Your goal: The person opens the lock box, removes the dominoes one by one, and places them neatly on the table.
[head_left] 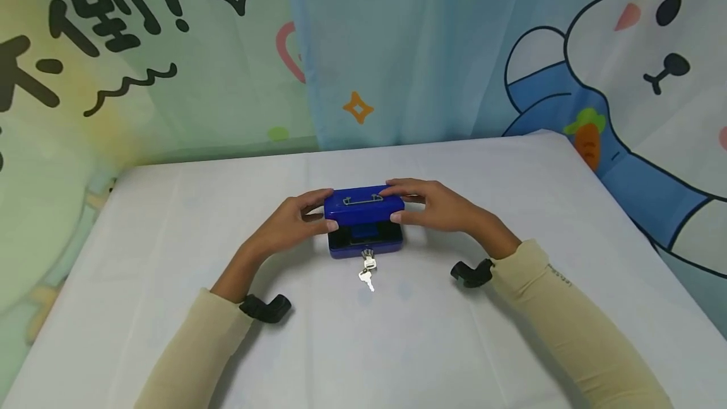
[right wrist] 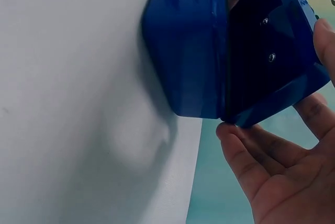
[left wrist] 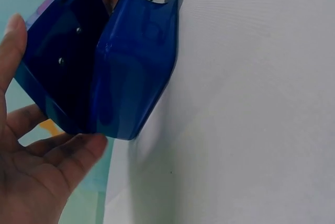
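Observation:
A small blue cash box [head_left: 366, 250] stands on the white table, its lid [head_left: 363, 213] partly raised. Thumb at the lid's front edge and fingers behind, my left hand [head_left: 295, 216] holds the left end. At the other end my right hand [head_left: 437, 207] grips the lid the same way. A thin metal handle [head_left: 363, 199] lies on the lid's top. From the front lock hang two keys [head_left: 368, 273]. Both wrist views show the lid's dark inner side with two rivets [left wrist: 62, 61]; the box's interior is mostly hidden.
The white tablecloth [head_left: 363, 352] spreads around the box on every side. Behind the table hangs a printed curtain [head_left: 409, 49] with cartoon figures. A black strap piece [head_left: 267, 309] sticks out at the left wrist, and another [head_left: 472, 274] at the right.

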The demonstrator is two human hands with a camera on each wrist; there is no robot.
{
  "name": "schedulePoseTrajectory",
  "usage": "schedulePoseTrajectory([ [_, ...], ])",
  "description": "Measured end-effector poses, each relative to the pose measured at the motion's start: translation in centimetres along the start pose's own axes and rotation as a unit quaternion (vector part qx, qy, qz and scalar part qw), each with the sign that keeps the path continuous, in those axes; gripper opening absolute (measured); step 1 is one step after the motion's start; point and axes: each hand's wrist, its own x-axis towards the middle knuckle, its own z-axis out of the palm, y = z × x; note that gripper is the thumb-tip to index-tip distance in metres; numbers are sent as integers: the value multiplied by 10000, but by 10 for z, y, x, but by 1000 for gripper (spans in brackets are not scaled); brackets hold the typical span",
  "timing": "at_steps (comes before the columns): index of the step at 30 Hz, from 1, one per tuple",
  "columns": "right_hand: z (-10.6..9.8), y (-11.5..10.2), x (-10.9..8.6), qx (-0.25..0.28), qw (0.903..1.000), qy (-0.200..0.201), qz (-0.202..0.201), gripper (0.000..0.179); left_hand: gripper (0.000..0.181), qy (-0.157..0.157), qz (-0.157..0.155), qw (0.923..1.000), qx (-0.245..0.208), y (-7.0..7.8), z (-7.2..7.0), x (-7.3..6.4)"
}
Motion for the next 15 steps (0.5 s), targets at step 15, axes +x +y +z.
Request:
schedulePoseTrajectory([
  [15, -6, 1, 7, 270, 9995, 147, 17, 44, 62, 453, -166, 9983, 331, 0, -3, 5],
])
